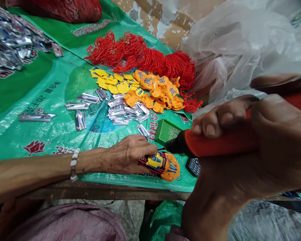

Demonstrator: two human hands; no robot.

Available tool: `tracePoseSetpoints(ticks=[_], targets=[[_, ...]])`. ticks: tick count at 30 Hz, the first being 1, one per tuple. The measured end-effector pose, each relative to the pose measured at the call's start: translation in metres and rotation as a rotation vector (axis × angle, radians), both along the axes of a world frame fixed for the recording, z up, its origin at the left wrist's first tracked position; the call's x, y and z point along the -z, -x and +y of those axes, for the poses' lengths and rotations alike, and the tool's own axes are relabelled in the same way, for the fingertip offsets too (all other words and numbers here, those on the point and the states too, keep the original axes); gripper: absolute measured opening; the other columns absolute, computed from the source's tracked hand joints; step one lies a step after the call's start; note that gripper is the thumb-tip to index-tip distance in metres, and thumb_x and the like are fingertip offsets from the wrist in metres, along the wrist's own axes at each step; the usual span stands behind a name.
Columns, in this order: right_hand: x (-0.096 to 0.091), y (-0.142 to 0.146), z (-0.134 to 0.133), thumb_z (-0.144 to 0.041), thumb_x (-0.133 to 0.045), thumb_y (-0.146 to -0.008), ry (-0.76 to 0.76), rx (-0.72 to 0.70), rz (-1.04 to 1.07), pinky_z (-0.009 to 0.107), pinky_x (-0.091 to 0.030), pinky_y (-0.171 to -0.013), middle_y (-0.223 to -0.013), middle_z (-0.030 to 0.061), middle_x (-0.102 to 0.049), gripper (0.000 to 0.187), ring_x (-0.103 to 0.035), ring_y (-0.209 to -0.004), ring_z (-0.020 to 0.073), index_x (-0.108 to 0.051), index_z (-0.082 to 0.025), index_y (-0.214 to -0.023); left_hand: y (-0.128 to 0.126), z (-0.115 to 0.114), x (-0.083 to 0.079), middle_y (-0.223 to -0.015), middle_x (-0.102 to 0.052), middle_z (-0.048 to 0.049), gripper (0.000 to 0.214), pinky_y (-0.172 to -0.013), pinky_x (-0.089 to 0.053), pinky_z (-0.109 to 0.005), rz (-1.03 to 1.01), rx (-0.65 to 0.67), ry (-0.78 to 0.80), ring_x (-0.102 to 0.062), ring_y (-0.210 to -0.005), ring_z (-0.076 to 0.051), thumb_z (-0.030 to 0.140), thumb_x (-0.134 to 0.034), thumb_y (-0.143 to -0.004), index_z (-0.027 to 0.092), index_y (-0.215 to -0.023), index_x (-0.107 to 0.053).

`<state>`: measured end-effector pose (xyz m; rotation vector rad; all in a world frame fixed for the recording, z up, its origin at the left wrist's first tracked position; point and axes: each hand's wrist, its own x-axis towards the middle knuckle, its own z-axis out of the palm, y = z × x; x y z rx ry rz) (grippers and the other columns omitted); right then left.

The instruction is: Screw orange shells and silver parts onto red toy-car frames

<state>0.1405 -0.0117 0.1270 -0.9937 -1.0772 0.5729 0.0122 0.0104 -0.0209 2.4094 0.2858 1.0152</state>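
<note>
The left hand (130,152) closes its fingers around the rear of a toy car (172,169), pressing it down on the green sheet (62,75) at the near edge of the table. The car's orange front points right, and its yellow top and red frame show beside the fingers. A beaded bracelet (74,164) circles the left wrist.

The right hand (278,144) grips a red power screwdriver (224,142), held nearly level with its black nose aimed left. The thin bit reaches the car's far side, next to the left fingertips; whether it actually touches the car is hard to tell.

Just beyond the car sits a green tray (161,128) holding tiny pieces. To the car's right, a dark gridded item (194,166) is partly hidden by the right hand.

Farther off lie silver strips (119,110), then yellow pieces (116,82) and, to their right, orange shells (153,85). Behind them spreads a long row of red frames (145,57). A heap of silver parts (10,40) fills the far left, and translucent plastic (240,40) bunches at the far right.
</note>
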Motion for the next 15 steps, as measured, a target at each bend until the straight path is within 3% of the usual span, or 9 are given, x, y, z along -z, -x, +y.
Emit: tracePoseSetpoints(ticks=[6,10,15], targets=[[-0.002,0.003,0.001,-0.021,-0.066,-0.066,-0.046,0.001,-0.047,0.033,-0.032,-0.030,-0.045,-0.0048,-0.051,0.017,-0.044,-0.034,0.0143,-0.061,-0.025,-0.051,0.001,0.001,-0.007,-0.097,-0.071,-0.0106,0.024,-0.073,-0.051,-0.033,-0.022,0.019,-0.124,-0.066,-0.082,-0.021,0.037,-0.054,-0.098,0.017,-0.103,-0.066],[-0.007,0.006,-0.001,-0.019,-0.061,-0.074,0.076,0.090,-0.044,0.034,-0.031,-0.032,-0.042,-0.0038,-0.047,0.033,-0.041,-0.035,0.0146,-0.050,-0.026,-0.043,0.003,0.003,-0.007,-0.099,-0.070,-0.0106,0.022,-0.073,-0.051,-0.033,-0.005,0.021,-0.154,-0.065,-0.081,-0.021,0.037,-0.057,-0.097,0.020,-0.103,-0.069],[-0.005,-0.006,-0.004,-0.029,-0.063,-0.078,0.127,-0.039,-0.161,0.034,-0.035,-0.035,-0.047,-0.0032,-0.052,0.028,-0.048,-0.040,0.0148,-0.058,-0.027,-0.051,0.005,0.001,-0.007,-0.102,-0.069,-0.0104,0.019,-0.076,-0.051,-0.033,0.057,0.021,-0.154,-0.064,-0.084,-0.021,0.035,-0.061,-0.094,0.022,-0.107,-0.069]])
